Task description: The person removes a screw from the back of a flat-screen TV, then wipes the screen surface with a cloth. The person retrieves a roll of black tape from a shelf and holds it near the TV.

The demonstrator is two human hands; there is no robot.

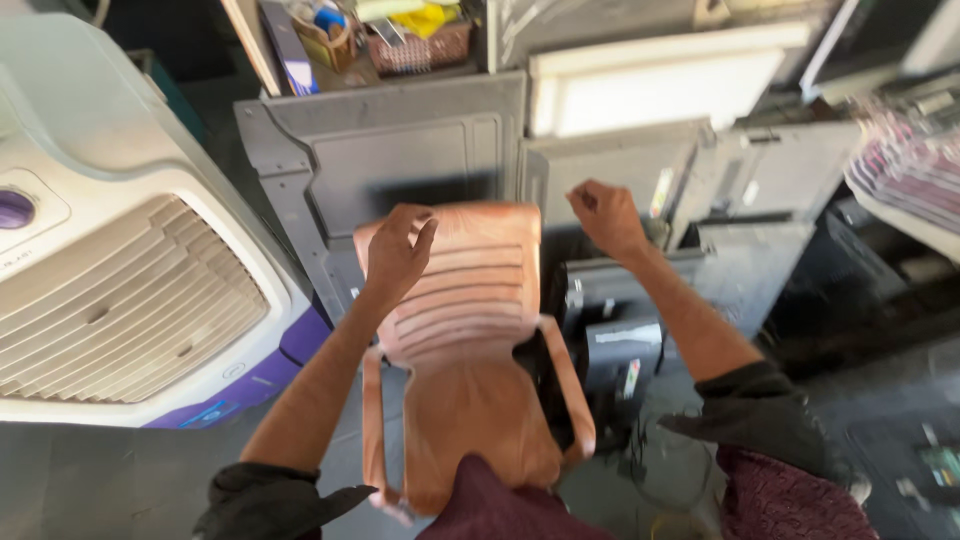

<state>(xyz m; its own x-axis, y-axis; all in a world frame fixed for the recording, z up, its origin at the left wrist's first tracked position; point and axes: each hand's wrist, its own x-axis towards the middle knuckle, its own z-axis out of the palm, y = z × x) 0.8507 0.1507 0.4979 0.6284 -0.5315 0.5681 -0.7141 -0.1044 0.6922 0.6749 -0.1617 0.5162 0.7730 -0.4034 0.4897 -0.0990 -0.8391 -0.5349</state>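
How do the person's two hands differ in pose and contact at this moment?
The left hand grips the top corner of the orange plastic chair's backrest with fingers curled; the right hand is a closed fist off the chair, over grey panels. Both are raised with sleeves pushed up.

Smooth orange plastic chair [470, 330]; glossy white plastic air cooler [120, 260].

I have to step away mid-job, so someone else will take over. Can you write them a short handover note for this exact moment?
Left hand: gripping the top left corner of the orange plastic chair backrest.
Right hand: closed in a fist just right of the backrest top, apparently off it.
Chair stands in front of the person, facing away, before grey TV back panels; white air cooler at left.
Done: chair is in hand. Left: not clear from this view.
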